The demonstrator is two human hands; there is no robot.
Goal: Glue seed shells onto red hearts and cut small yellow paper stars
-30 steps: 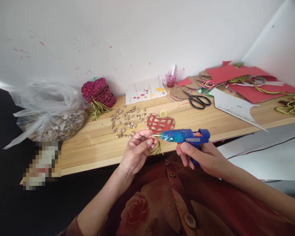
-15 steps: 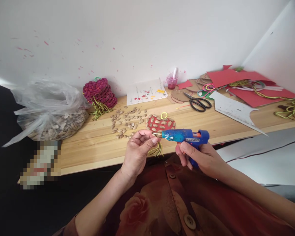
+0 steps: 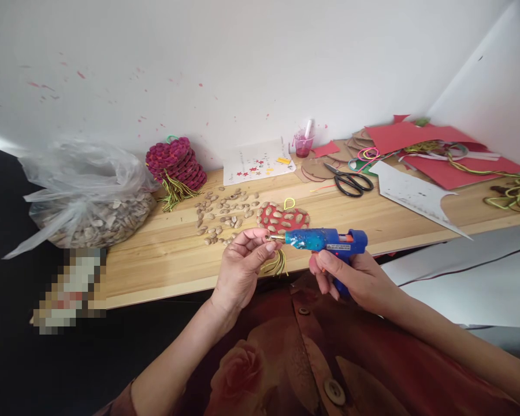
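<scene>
My right hand (image 3: 351, 277) grips a blue hot glue gun (image 3: 307, 238) by its handle, the metal nozzle pointing left. My left hand (image 3: 245, 263) is pinched at the nozzle's tip, around a small brown piece that looks like a peanut (image 3: 268, 237), mostly covered by the fingers. Just beyond the hands lies a red heart-shaped card (image 3: 286, 224) with rows of peanuts on it, a yellow cord loop (image 3: 289, 203) at its top and a yellow-green tassel (image 3: 276, 263) below. Loose peanuts (image 3: 225, 209) are scattered on the table to its left.
A plastic bag of peanuts (image 3: 99, 216) stands at the left, beside a stack of purple-red hearts (image 3: 176, 162). Behind are a marked paper sheet (image 3: 242, 164) and a pink cup (image 3: 304, 144). Black scissors (image 3: 351, 184), white board (image 3: 416, 193), red card (image 3: 468, 164) and cord (image 3: 513, 193) lie at the right.
The glue gun has shifted very slightly left, its nozzle still at my left fingertips. Otherwise both hands hold nearly the same pose.
</scene>
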